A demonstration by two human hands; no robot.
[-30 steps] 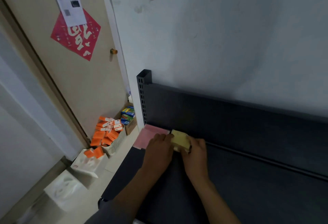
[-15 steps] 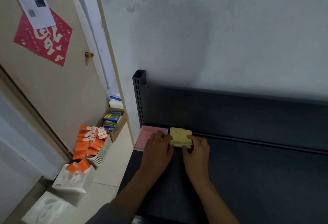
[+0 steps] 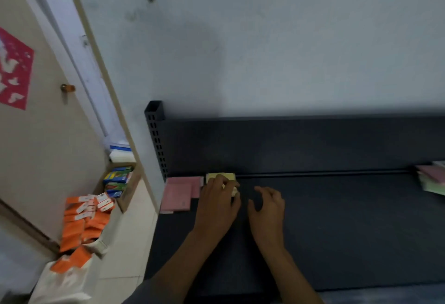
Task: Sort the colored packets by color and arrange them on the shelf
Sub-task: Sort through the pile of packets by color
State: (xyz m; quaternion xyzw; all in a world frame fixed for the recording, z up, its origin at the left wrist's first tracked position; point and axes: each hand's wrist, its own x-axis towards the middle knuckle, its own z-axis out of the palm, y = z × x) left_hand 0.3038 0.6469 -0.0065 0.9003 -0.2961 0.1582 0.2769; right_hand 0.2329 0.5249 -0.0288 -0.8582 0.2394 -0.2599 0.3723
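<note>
Left hand (image 3: 218, 204) lies on the yellow packets (image 3: 220, 177), fingers curled over their near edge and gripping them; the stack sits on the dark shelf (image 3: 337, 231) against the back rail. Just to the left of that hand, touching or nearly touching the yellow stack, lie the pink packets (image 3: 179, 193), flat, at the shelf's left end beside the perforated upright post (image 3: 156, 140).

Right hand (image 3: 267, 210) is just right of the left hand, apart from the yellow stack, fingers spread and loosely bent, holding nothing; whether the fingertips touch the shelf I cannot tell.

Far to the right of the right hand, at the frame edge, a mixed pile of pink and green packets (image 3: 432, 181) lies on the shelf, blurred.

Left of the left hand, down on the floor: orange packets (image 3: 81, 222) in a basket and a cardboard box of blue and green packs (image 3: 118, 181).
</note>
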